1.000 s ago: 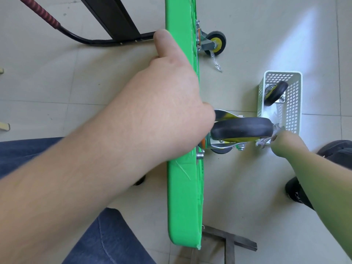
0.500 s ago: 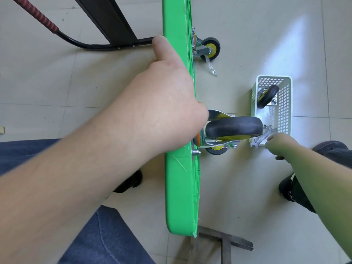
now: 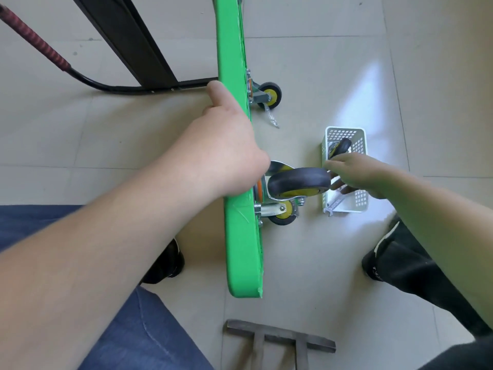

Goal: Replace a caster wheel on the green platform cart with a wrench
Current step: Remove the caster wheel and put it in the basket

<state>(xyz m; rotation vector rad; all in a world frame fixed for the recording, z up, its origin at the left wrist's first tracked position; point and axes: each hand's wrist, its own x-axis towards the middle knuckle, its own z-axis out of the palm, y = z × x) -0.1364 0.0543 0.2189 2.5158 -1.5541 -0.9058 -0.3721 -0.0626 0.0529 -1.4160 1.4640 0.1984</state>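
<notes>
Lying below the fingers (image 3: 336, 184): wrench (image 3: 333, 206)

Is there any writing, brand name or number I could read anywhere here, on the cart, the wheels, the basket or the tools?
Nothing is legible.
Black shoe on the right: small white marks near its edge, too blurred to read.
Green plastic platform cart: no print visible.
White perforated plastic basket: no label visible.
Silver metal wrench in the basket: any marking too small to tell.

No legible text, labels or nos. anywhere you look. Only faint white marks on your black shoe (image 3: 373, 272) at the right, too small & blurred to read.
</notes>
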